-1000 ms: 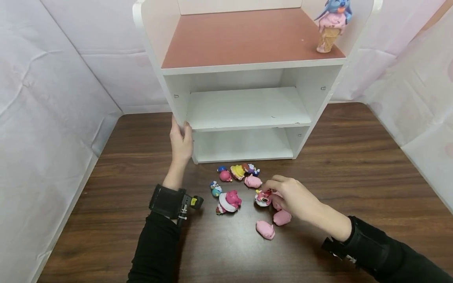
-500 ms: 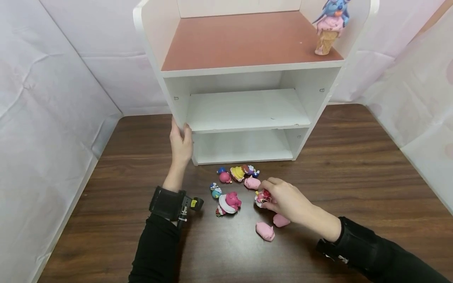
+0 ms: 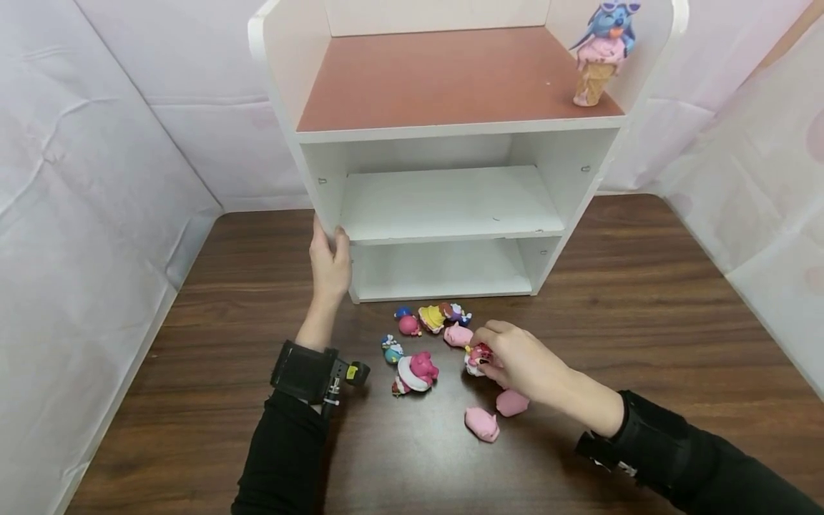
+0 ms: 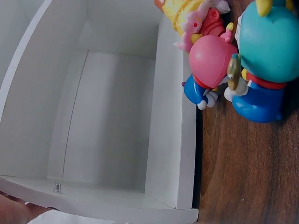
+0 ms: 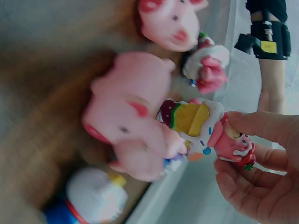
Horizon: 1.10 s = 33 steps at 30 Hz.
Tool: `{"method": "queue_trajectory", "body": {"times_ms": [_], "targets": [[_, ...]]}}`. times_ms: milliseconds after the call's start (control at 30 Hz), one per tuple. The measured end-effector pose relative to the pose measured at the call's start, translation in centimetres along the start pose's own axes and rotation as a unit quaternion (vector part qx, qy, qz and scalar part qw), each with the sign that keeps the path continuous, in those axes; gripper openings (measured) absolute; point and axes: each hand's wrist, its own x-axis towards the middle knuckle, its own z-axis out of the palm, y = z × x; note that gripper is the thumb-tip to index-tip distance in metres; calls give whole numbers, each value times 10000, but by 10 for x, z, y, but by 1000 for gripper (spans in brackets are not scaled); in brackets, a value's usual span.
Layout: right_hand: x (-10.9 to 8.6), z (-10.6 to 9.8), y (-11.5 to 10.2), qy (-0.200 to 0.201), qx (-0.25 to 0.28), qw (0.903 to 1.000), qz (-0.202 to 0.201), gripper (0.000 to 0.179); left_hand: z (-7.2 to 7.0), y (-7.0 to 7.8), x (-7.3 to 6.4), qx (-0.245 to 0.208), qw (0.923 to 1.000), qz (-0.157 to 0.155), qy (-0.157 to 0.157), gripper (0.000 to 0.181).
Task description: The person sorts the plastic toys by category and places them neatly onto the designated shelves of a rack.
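Note:
My left hand (image 3: 331, 268) grips the left side panel of a white shelf unit (image 3: 444, 234), thumb at its front edge. Only a bit of that hand shows at the lower left of the left wrist view. Between the thumb and fingers of my right hand (image 3: 521, 361) is a small pink bear figurine (image 5: 231, 142) with a white, yellow and green base. In the head view the hand partly covers this figurine. Close by on the table lie pink toy pigs, one (image 3: 512, 403) below the hand, another (image 3: 481, 424) nearer the front and one (image 3: 458, 335) behind.
Left of the right hand lie a pink figurine with a white ring (image 3: 415, 373), a teal-headed one (image 3: 392, 350), a pink-headed one (image 3: 408, 322) and a yellow-dressed one (image 3: 433, 318). A blue ice-cream-cone figurine (image 3: 596, 61) stands on the reddish top shelf (image 3: 444, 79).
My right hand has shifted slightly left from over a pink toy pig and now pinches the bear figurine. The left hand keeps its grip on the shelf unit.

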Motion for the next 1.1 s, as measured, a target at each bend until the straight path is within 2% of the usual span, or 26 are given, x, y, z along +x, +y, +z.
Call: {"method": "queue_trajectory", "body": {"times_ms": [200, 533, 733, 1067, 1100], "targets": [[8, -27, -6, 6, -7, 9999, -132, 21, 0, -1, 0, -26, 10000, 0, -30, 48], [28, -93, -23, -56, -322, 9988, -353, 21, -3, 2, 1, 21, 10000, -3, -31, 47], [40, -134, -27, 242, -503, 9949, -836, 24, -3, 3, 0, 48, 9999, -70, -67, 47], [68, -193, -9, 95, -1219, 9831, -1361, 14, -3, 3, 1, 115, 9999, -45, -60, 46], [72, -201, -11, 99, -1365, 9826, -1259, 13, -3, 3, 1, 124, 9999, -32, -47, 46]]}}
